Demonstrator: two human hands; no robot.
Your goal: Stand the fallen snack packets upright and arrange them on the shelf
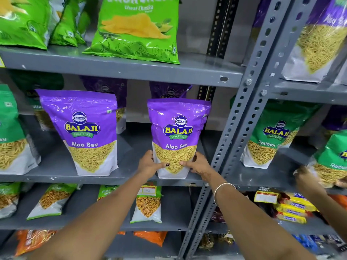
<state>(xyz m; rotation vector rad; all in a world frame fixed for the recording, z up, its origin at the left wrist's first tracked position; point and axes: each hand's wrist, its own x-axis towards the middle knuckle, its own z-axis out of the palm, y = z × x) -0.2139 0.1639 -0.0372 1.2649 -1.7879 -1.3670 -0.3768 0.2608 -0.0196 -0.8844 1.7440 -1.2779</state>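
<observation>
From my head view, the Aloo Sev packet stands near the shelf front edge; top-heavy, it could tip forward if I let go unevenly. My left hand and right hand clasp its lower sides, fingers half-curled across the front.

One head-worn view, close to the grey shelf, facing it straight on and tilted slightly downward.
</observation>
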